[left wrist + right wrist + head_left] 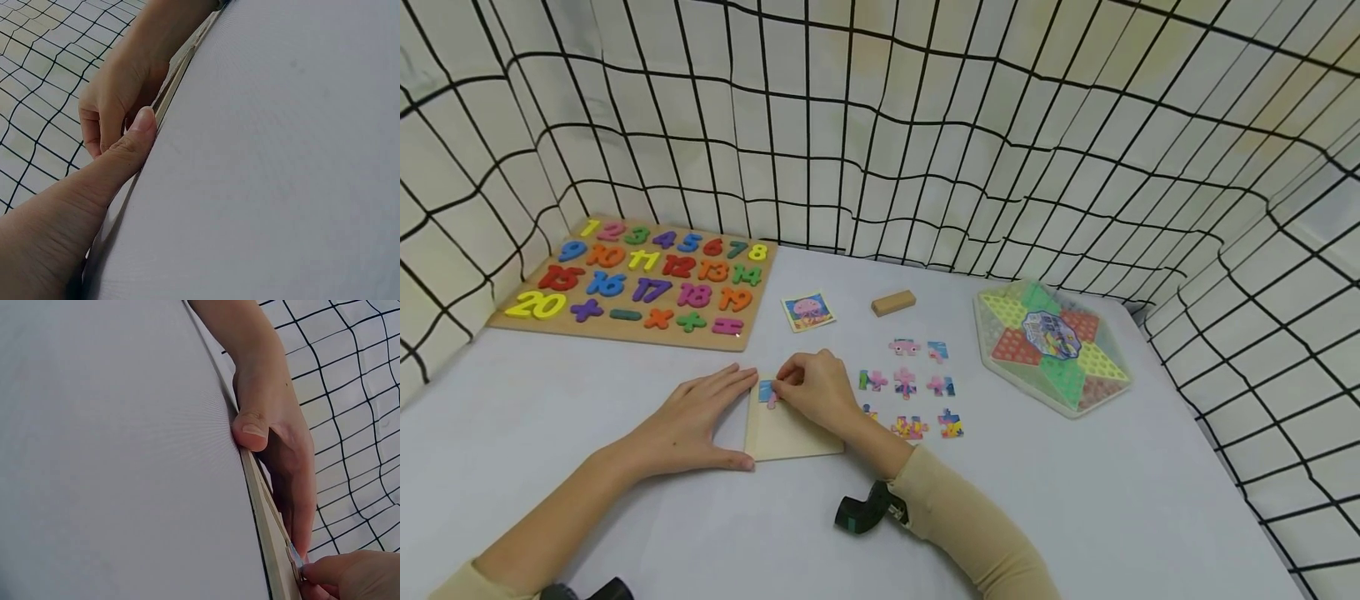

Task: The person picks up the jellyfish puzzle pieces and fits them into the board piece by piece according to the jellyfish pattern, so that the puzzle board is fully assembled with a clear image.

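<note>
My right hand pinches a small blue-and-pink jigsaw piece between thumb and fingertips, at the upper left corner of a square pale wooden board. With fingers extended, my left hand steadies the board's left side, fingertips near its top corner and thumb at the lower corner. In the left wrist view, the left thumb lies along the board's edge. The right wrist view shows the puzzle piece low over the board. Right of the board lie several loose jigsaw pieces, a few partly hidden by my right arm.
A picture card of a pink octopus-like creature and a small wooden block lie behind the board. At the back left is a wooden number board; at the right, a hexagonal star-pattern game board. Black netting surrounds the table.
</note>
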`<state>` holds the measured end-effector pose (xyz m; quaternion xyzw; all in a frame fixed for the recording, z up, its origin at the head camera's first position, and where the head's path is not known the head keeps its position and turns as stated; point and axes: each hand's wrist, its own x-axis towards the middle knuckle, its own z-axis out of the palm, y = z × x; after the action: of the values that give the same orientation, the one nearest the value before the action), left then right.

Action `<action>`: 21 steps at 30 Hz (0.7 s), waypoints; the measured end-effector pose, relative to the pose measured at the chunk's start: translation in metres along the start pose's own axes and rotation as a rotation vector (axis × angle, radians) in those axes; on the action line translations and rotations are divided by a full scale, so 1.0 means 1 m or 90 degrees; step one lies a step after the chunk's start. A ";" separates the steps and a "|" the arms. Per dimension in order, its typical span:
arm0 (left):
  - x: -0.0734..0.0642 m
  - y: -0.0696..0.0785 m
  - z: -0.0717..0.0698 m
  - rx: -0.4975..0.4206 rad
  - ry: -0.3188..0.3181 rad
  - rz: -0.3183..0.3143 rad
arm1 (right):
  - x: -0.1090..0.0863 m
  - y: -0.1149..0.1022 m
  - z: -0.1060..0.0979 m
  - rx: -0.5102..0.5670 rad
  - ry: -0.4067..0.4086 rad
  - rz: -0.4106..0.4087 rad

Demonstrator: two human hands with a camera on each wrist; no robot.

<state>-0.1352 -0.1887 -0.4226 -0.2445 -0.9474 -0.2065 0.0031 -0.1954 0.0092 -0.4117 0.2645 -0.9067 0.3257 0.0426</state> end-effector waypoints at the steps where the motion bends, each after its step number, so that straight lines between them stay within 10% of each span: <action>1: 0.000 0.000 0.000 0.000 0.000 0.000 | 0.000 -0.001 0.000 -0.002 -0.001 0.002; 21: 0.000 0.002 0.000 0.013 -0.002 -0.008 | -0.002 0.002 0.002 -0.007 0.015 -0.024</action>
<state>-0.1345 -0.1870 -0.4222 -0.2389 -0.9510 -0.1964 0.0028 -0.1943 0.0102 -0.4152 0.2778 -0.9026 0.3231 0.0610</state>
